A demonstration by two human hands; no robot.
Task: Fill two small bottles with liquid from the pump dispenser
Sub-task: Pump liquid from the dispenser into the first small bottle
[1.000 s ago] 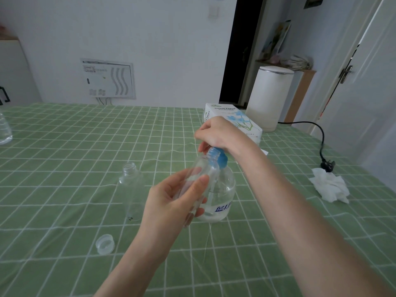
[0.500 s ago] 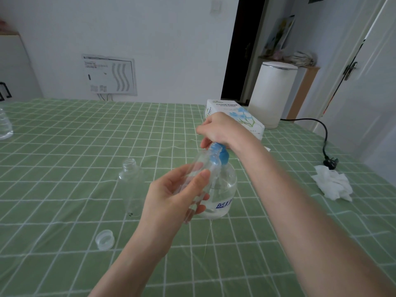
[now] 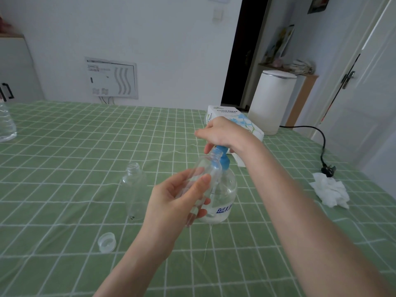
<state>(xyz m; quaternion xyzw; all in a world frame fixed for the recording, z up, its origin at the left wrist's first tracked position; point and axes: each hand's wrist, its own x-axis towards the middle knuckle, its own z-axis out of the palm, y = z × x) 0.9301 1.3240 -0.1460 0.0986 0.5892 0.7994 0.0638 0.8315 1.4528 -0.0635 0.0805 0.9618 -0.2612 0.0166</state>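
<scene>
Above the green table, left hand gripping a tilted small bottle, right hand closed over the pump dispenser.

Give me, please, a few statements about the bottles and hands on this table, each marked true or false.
1. The left hand holds a small bottle tilted at the blue pump. True.
2. The right hand lies flat on the table. False: it rests on the pump dispenser.
3. The second small bottle stands capped. False: it is open.
4. A loose cap lies on the tablecloth. True.
</scene>
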